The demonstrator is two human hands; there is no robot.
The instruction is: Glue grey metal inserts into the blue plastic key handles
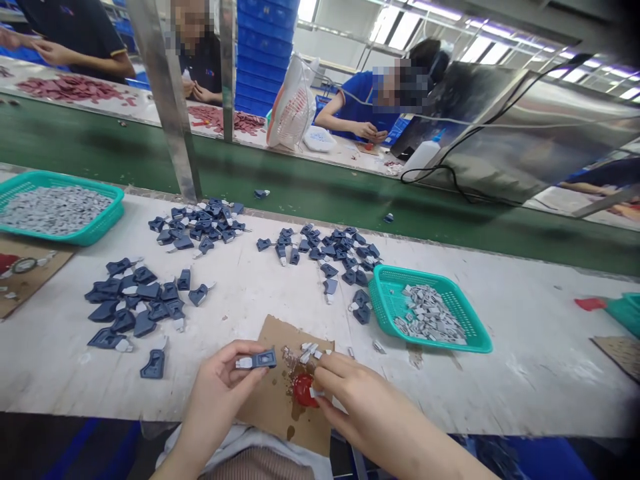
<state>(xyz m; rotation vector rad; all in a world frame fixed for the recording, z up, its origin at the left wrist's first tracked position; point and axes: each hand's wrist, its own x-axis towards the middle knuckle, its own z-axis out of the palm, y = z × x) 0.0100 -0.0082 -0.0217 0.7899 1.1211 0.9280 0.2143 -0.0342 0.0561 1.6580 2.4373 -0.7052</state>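
Observation:
My left hand [225, 383] pinches a dark blue plastic part [263, 359] with a pale grey tip, held above the table's front edge. In my right hand [350, 390] a small pale grey piece [315, 393] is gripped between thumb and fingers, right at a red round cap [303, 390]. The cap sits on a stained sheet of cardboard [280, 417] and looks wet inside. Several loose grey pieces [309, 352] lie on the cardboard just beyond my right fingers, partly hidden by them.
Piles of dark blue parts [150, 291] lie to the left and farther back [340, 245]. A green basket [480, 337] of grey pieces stands right, another basket [107, 223] far left. Beyond the green conveyor belt [310, 180], several people work at red parts [75, 89].

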